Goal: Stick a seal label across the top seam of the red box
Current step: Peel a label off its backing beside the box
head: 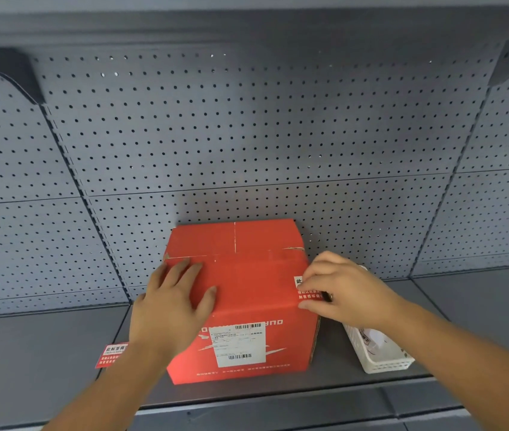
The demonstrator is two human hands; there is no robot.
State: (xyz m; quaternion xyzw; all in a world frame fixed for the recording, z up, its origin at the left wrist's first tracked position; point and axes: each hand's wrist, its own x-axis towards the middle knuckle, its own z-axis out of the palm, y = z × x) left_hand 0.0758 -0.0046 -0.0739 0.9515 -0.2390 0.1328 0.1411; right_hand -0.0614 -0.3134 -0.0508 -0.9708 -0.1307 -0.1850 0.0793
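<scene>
Red box [247,293] stands on the grey shelf [44,353], near the middle of its width and close to the front edge, with its rear side near the perforated back panel [247,135]. Head view: the top flaps of the box are closed, and a seam runs from side to side across the top. A white shipping label [239,345] with barcodes is fixed to the front face, above a line of small white print.

Left hand [172,309] lies flat on the left half of the top, fingers spread apart and pointing toward the back panel, thumb stretched out toward the centre of the box; it grips nothing. Right hand [344,290] is at the right edge of the top, fingers curled together and pinching a red and white seal label [307,290]. The label rests against the right part of the near top flap, short of the seam; the fingers hide most of it.

A second red and white label [111,354] lies flat on the shelf just left of the box, partly covered by the left forearm. A white perforated basket [380,353] sits on the shelf just right of the box, under the right wrist; its contents cannot be made out.
</scene>
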